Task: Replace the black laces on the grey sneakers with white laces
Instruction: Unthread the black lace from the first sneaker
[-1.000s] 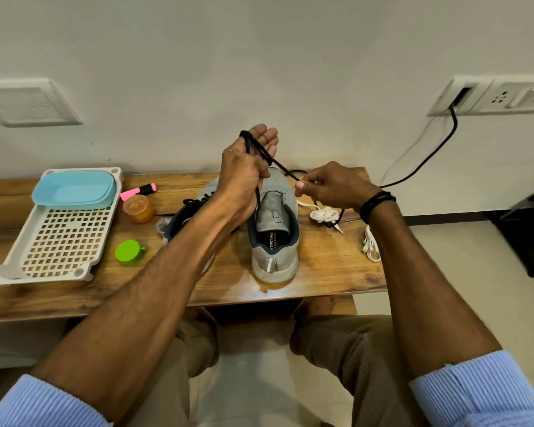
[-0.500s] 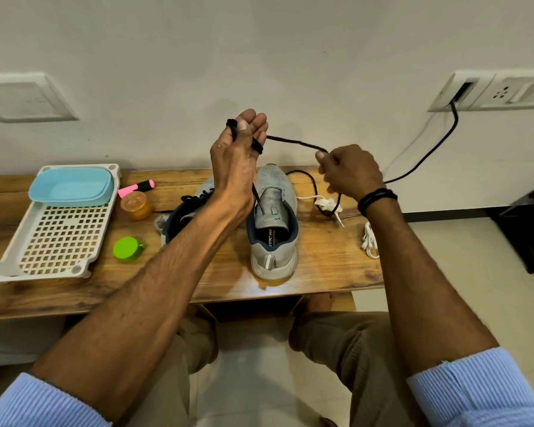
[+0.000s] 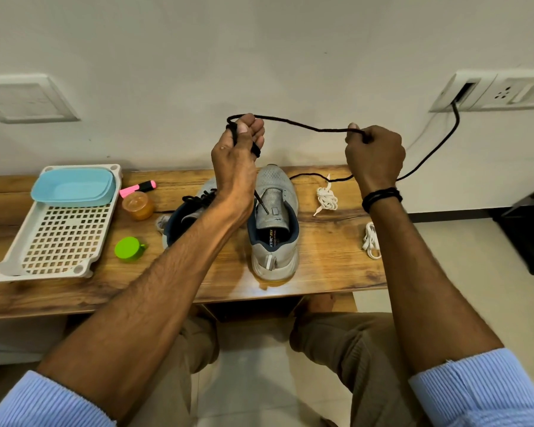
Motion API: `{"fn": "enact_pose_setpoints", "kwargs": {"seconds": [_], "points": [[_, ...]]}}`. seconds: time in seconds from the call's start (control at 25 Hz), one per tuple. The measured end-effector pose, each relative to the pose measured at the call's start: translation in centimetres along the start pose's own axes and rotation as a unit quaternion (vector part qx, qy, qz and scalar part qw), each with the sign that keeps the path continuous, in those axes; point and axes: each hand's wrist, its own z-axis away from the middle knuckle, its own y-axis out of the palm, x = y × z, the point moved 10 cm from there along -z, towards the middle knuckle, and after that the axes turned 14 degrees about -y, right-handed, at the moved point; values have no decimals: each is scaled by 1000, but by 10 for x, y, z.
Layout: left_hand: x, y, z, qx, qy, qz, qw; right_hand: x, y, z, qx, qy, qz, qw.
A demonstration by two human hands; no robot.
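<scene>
Fingers [image 3: 255, 128] of left hand [image 3: 233, 163] and right hand [image 3: 375, 154] clench black lace [image 3: 299, 124] strung between them above grey sneaker [image 3: 285, 192].

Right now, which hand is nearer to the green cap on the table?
Left. The left hand, gripping the black lace, is raised above the sneakers, right of the green cap. The right hand pinches the lace farther right, past both sneakers.

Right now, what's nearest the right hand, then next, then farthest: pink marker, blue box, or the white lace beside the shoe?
1. White lace, right side, below the right hand.
2. Pink marker, left of middle.
3. Blue box, far left.
</scene>
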Motion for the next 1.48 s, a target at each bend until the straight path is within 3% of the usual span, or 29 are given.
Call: {"fn": "enact_pose_setpoints", "kwargs": {"seconds": [0.12, 0.2, 0.28, 0.4, 0.48, 0.56, 0.68, 0.8, 0.92, 1.0, 1.08, 1.12, 1.2, 1.24, 1.28, 1.36, 1.4, 1.48], "points": [[2, 3, 0, 9, -15, -6, 1000, 4, 7, 4, 50, 0, -24, 998], [2, 7, 3, 23, -11, -14, 1000, 13, 21, 7, 96, -7, -160, 982], [-1, 12, 7, 44, 1, -18, 999, 32, 39, 18, 194, -20, -280, 940], [0, 18, 9, 79, -10, 10, 997, 54, 64, 46, 358, -77, -212, 906], [1, 18, 8, 90, -35, 45, 994, 56, 74, 56, 408, -119, -123, 897], [2, 14, 5, 83, -44, 55, 994, 50, 84, 70, 480, -121, -99, 863], [2, 7, -1, 42, -26, -85, 995, 48, 91, 89, 563, -102, -148, 807], [9, 1, -7, 20, -20, -286, 958, 70, 81, 84, 533, -67, -335, 774], [32, 11, 1, 114, -107, -345, 926, 68, 70, 54, 405, -10, -462, 789], [50, 32, 25, 219, -179, -352, 892, 48, 71, 39, 319, 3, -418, 851], [52, 53, 46, 278, -230, -255, 897, 39, 73, 36, 296, -43, -287, 910], [46, 58, 46, 278, -236, -163, 917, 40, 79, 42, 328, -64, -234, 913], [28, 50, 30, 222, -183, -32, 957, 45, 92, 65, 436, -72, -206, 873], [19, 37, 19, 179, -123, -66, 974, 51, 93, 75, 477, -78, -217, 848], [12, 26, 12, 134, -56, -174, 974, 58, 92, 80, 497, -87, -237, 830], [15, 20, 12, 102, 2, -394, 913, 69, 87, 76, 478, -93, -293, 823], [25, 22, 14, 122, -22, -432, 893, 67, 86, 68, 441, -78, -317, 836], [43, 30, 25, 188, -121, -384, 896, 55, 83, 54, 358, -46, -328, 873]]}}
